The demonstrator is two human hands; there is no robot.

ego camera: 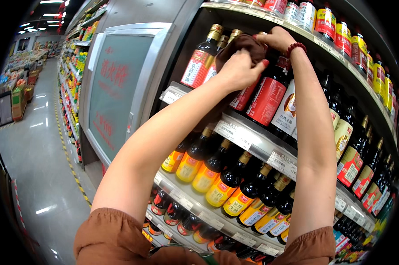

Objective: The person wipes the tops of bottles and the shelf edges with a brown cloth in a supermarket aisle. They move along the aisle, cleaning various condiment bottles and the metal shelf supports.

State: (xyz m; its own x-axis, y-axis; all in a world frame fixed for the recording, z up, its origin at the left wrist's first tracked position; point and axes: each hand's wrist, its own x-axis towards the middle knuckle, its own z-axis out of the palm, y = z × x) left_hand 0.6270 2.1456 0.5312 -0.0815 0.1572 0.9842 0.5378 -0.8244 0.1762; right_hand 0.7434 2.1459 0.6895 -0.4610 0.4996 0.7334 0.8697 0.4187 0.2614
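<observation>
My left hand [241,71] grips a dark brown cloth [256,48] at bottle-neck height over an upper shelf. Pinching the cloth's far edge is my right hand [278,40], with a dark red bead bracelet [296,48] at the wrist. The cloth hides the tops of the bottles behind it. Just below my hands stands a dark sauce bottle with a red label [267,101]. Beside it, partly behind my right forearm, is a bottle with a white label [284,114]. Left of the cloth stands a gold-capped sauce bottle [199,63].
Price tags line the shelf edge [234,132]. Yellow-orange-labelled bottles [216,190] fill the shelf below, and more bottles [343,39] stand above. A glass-fronted cabinet door [120,86] with red writing adjoins the shelves. At left runs an aisle floor [43,165] with cartons [19,102].
</observation>
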